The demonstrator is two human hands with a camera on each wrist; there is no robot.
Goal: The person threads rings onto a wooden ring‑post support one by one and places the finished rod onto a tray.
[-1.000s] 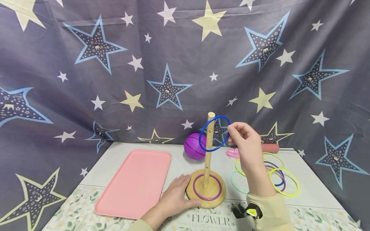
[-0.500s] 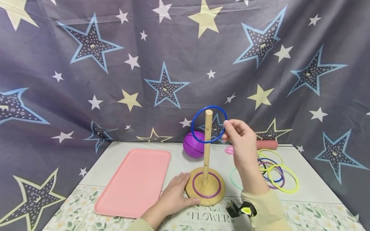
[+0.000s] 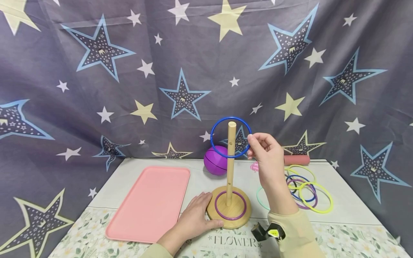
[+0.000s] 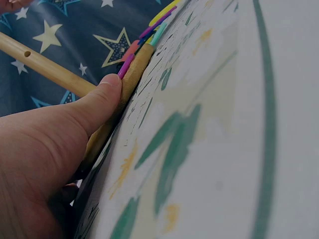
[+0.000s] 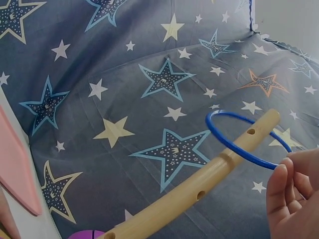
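Your right hand (image 3: 269,157) pinches the blue ring (image 3: 231,137) at its right edge between thumb and curled fingertips (image 5: 277,191), holding it up at the top of the wooden peg (image 3: 230,165). The right wrist view shows the peg's tip inside the ring's circle. Your left hand (image 3: 193,219) lies flat on the table with relaxed fingers, its thumb (image 4: 102,99) pressed against the rim of the round wooden base (image 3: 242,218), gripping nothing. A purple ring (image 3: 217,209) already lies on that base around the peg. To the right, loose yellow, blue, purple and green rings (image 3: 304,191) lie overlapping on the tabletop (image 3: 348,211). A pink tray (image 3: 150,202) sits left of the base, and a purple ball (image 3: 215,161) rests behind the peg against the star-printed cloth (image 3: 129,71).
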